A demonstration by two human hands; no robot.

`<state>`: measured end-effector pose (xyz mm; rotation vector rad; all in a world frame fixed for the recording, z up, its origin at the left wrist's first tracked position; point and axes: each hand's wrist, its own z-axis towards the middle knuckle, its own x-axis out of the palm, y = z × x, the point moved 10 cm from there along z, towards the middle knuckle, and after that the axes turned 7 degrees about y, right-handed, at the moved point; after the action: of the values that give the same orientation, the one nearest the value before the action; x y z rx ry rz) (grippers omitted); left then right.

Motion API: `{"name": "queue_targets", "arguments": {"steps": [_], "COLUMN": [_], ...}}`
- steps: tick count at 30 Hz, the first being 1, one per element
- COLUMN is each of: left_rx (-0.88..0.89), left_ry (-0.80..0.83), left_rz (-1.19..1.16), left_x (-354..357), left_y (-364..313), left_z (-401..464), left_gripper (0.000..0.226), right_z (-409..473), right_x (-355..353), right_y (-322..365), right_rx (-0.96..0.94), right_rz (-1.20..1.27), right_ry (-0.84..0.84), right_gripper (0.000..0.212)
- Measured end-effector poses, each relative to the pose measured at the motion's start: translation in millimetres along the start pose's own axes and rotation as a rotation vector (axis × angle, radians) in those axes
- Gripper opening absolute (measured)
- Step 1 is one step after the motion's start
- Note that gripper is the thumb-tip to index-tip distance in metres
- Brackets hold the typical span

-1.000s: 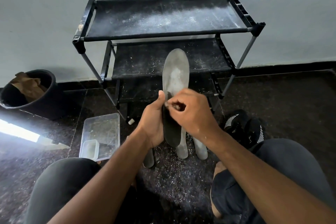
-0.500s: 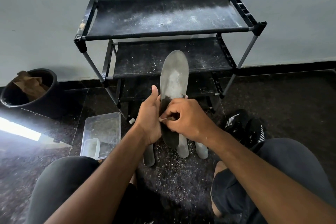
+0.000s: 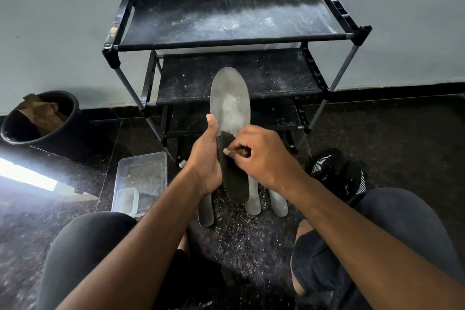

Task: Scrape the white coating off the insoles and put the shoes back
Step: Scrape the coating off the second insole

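Left hand [image 3: 205, 158] gripping long grey insole [image 3: 230, 106] upright by its edge, right hand [image 3: 261, 156] pinching small brown scraper [image 3: 232, 151] against its dark scraped lower half

Bare forearms [image 3: 141, 246]; dark grey trousers [image 3: 83, 241].

Crowded floor in front of the knees

Three insoles [image 3: 253, 202] lay below the hands; shoes [image 3: 337, 173] right, container [image 3: 141, 181] left, rack [image 3: 236, 40] blocked ahead.

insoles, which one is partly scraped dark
The insole held upright in the left hand: its lower half is dark, while the three on the floor look pale.
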<state>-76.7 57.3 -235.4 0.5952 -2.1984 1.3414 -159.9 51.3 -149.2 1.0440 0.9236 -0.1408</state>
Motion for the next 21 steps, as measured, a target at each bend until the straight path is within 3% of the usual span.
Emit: {"name": "queue_targets", "arguments": {"steps": [5,11,15,18,21], "left_rx": [0.002,-0.009,0.019,0.045,0.067], "left_ry": [0.016,0.005,-0.003,-0.021,-0.06], "left_rz": [-0.089,-0.077,-0.091,-0.051,-0.062], "left_x": [5,0,-1,0,-8], "left_y": [2,0,-2,-6,-11], "left_z": [1,1,0,0,2], "left_gripper": [0.077,0.086,0.078,0.077,0.082], "right_z": [0,-5,0,-3,-8], "right_x": [-34,3,-12,-7,14], "right_y": [-8,3,-7,2,12], "right_rx": [0.044,0.023,0.048,0.018,0.003], "right_rz": [-0.168,0.091,-0.007,0.056,0.197], "right_ry": [-0.214,0.025,-0.107,-0.134,0.065], "right_gripper": [0.007,0.004,0.008,0.006,0.004]}}
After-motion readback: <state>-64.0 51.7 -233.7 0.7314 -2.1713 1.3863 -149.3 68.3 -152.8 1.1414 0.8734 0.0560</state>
